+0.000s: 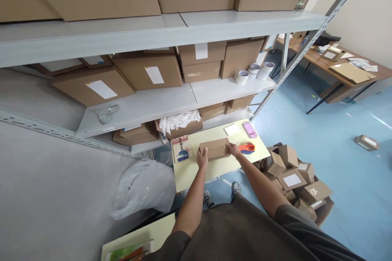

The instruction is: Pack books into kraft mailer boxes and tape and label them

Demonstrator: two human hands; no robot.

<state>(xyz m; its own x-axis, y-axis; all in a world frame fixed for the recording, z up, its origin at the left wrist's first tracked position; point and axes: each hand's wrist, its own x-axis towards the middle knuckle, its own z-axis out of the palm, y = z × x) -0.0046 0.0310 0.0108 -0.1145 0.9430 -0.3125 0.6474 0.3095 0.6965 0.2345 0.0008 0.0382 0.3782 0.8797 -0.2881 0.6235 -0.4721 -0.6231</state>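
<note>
The left hand (202, 158) had hold of one end of a small brown cardboard box (214, 149), and the right hand (234, 149) gripped the opposite end, so the box lay squarely between the two. I could see it was over the pale yellow table (188, 177), though whether it rested there or was raised slightly I couldn't tell.

Just beyond the right hand, on its outer side, was a red-and-blue tape dispenser (247, 147). A printed booklet (181, 149) lay near the left hand, to its left. Farther forward than both hands, toward the table's far edge, were a white sheet (232, 129) and a pinkish-purple item (249, 129), too blurred to make out.

Down to the right of the right hand, a heap of cardboard boxes (292, 179) crowded the floor. Left of the left hand and lower sat a big whitish plastic bag (145, 187). Ahead of the hands rose a grey metal shelf (147, 112), with rolls of tape (241, 76) standing well forward of the right hand.
</note>
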